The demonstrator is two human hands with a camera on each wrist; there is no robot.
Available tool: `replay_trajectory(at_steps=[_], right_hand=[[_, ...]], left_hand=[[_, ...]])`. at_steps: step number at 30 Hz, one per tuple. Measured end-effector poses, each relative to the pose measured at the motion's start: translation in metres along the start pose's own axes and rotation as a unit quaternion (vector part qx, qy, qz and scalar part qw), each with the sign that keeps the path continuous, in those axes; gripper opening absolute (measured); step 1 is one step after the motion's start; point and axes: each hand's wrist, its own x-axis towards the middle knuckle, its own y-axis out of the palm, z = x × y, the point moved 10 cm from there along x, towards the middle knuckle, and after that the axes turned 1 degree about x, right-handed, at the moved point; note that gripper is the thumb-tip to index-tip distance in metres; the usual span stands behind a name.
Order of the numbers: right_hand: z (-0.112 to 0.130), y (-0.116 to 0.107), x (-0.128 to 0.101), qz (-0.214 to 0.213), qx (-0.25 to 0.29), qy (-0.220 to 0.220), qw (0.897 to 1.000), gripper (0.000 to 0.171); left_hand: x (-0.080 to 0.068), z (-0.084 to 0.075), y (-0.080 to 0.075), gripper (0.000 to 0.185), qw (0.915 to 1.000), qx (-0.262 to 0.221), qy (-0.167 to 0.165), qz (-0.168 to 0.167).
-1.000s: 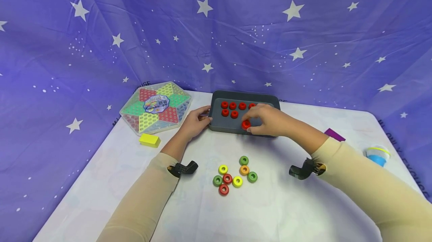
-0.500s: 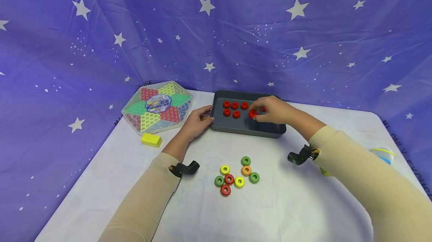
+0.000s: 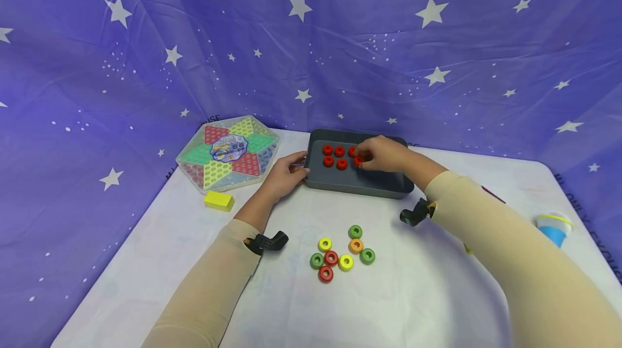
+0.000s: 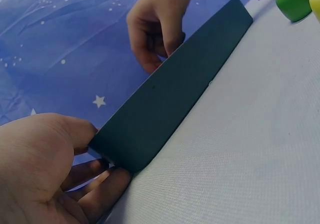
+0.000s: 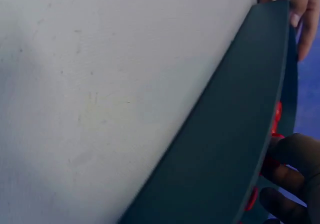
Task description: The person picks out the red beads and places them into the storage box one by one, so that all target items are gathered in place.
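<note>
A dark grey rectangular tray (image 3: 379, 189) stands at the back of the table, with several red rings (image 3: 342, 164) in two rows inside. My left hand (image 3: 285, 176) holds the tray's left front corner, thumb and fingers at its wall, as the left wrist view shows too. Over the tray's right half, my right hand (image 3: 386, 154) pinches a red ring (image 3: 358, 161) between thumb and fingers at the end of the front row. Part of the back row lies hidden behind that hand. In the right wrist view the tray wall (image 5: 225, 134) covers much of the rings.
Loose rings in green, yellow, orange (image 3: 356, 245) and red lie on the table in front. A hexagonal Chinese checkers box (image 3: 228, 154) and a yellow block (image 3: 219, 200) are at left. To the right stands a blue-and-clear cup (image 3: 554, 229). A starry purple cloth (image 3: 243, 89) hangs behind.
My right hand carries the red ring from the tray's front side back and leftward into line with the front row. My left hand stays at the tray's corner. The head view shifts slightly.
</note>
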Motion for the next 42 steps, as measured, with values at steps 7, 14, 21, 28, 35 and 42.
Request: replay_trajectory(at_steps=[7,14,21,28,35,42], right_hand=[[-0.004,0.013,0.005,0.01,-0.009,0.01,1.0,0.038],[-0.001,0.013,0.003,0.004,-0.013,0.006,1.0,0.039],[0.015,-0.01,-0.01,-0.03,-0.002,-0.001,1.0,0.042],[0.06,-0.017,-0.041,-0.051,0.033,-0.066,0.996,0.037],[0.106,0.019,-0.076,-0.004,0.09,-0.112,0.99,0.036],[0.137,0.069,-0.104,0.052,0.099,-0.115,0.987,0.035]], left_hand=[[0.001,0.001,0.0,0.055,1.0,0.005,0.0,0.001],[0.002,0.001,0.0,0.055,1.0,-0.004,0.001,0.0],[0.001,0.0,-0.001,0.055,1.0,0.0,-0.001,-0.002],[0.0,0.002,0.0,0.056,1.0,-0.003,0.002,0.003],[0.002,0.003,0.002,0.056,0.9999,-0.011,0.001,0.007],[0.002,0.004,-0.001,0.056,1.0,0.0,-0.001,-0.001]])
